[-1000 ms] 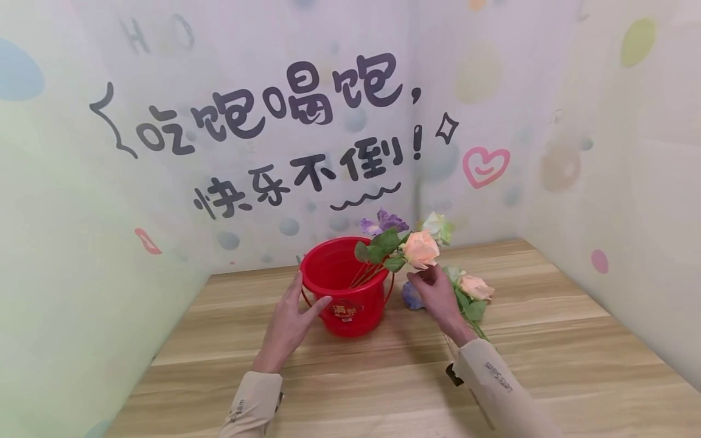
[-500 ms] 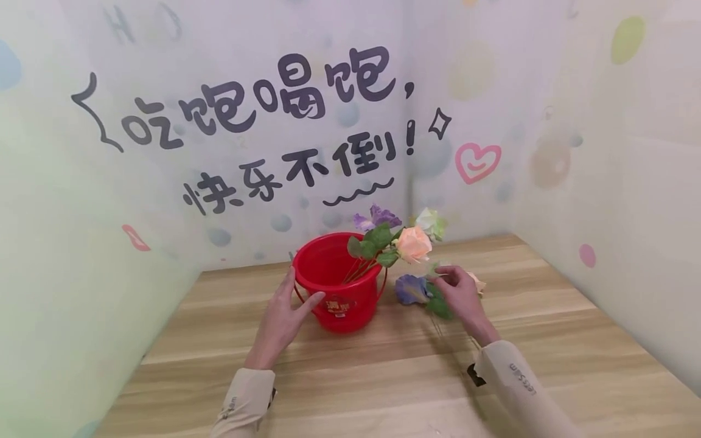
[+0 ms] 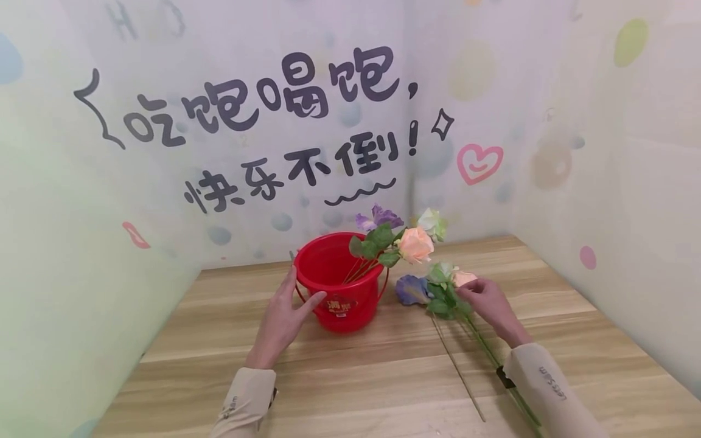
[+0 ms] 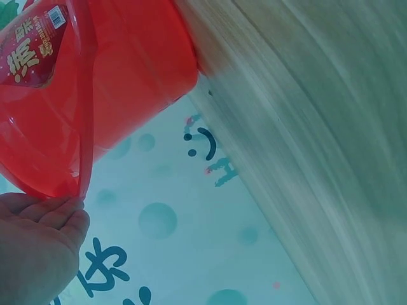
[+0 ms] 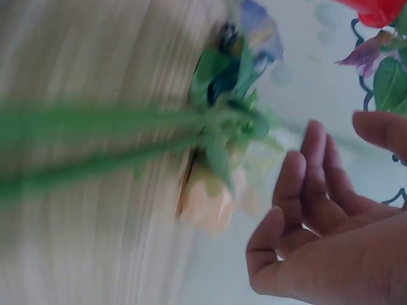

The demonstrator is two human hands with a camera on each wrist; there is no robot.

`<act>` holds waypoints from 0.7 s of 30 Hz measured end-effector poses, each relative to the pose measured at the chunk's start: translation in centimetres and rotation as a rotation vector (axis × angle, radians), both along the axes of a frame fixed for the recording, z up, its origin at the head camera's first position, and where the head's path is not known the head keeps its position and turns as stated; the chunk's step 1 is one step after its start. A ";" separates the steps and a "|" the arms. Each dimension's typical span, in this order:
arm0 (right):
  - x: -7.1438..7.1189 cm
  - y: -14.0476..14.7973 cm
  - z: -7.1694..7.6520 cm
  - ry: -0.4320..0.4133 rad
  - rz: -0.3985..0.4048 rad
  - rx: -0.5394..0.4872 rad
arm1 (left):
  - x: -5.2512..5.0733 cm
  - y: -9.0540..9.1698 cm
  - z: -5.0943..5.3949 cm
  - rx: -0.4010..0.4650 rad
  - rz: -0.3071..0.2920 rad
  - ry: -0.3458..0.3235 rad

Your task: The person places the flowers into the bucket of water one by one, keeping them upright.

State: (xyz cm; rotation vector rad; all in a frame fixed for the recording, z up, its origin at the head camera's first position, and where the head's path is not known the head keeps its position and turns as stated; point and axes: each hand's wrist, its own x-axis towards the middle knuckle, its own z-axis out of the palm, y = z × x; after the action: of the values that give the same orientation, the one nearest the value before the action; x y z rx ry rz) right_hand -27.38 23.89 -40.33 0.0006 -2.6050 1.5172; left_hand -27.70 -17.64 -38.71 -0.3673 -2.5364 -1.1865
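Observation:
My left hand (image 3: 279, 322) rests against the left side of the red bucket (image 3: 353, 313), thumb along the front; in the left wrist view its fingers (image 4: 60, 213) touch the rim by the handle. Out of the bucket lean a peach rose (image 3: 416, 244), a white-green flower (image 3: 432, 225) and a purple flower (image 3: 380, 219). My right hand (image 3: 493, 307) hovers by a second peach rose (image 3: 464, 278) lying on the table. In the right wrist view, a gap separates its thumb from the loosely bent fingers (image 5: 292, 184), with nothing between them.
Beside that rose lie a blue-purple iris (image 3: 412, 289) and a pale green-white flower (image 3: 440, 272). Their stems (image 3: 460, 371) stretch toward the near edge of the wooden table (image 3: 350, 389). Printed walls (image 3: 328, 134) stand behind and at both sides.
My right hand has moved right and nearer, from beside the bucket's flowers, past the pale flower, to the lying peach rose. The left hand has stayed at the bucket; the view has shifted slightly.

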 end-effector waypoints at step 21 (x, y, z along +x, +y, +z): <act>-0.2 1.4 -2.0 -0.071 0.165 0.183 | 0.0 0.1 0.0 -0.009 -0.001 0.022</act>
State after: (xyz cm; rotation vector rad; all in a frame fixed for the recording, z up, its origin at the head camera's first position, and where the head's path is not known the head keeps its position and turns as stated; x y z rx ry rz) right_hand -27.58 25.30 -42.31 0.1865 -2.8539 1.3423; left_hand -27.68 -17.56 -38.71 -0.3824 -2.5234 -1.1659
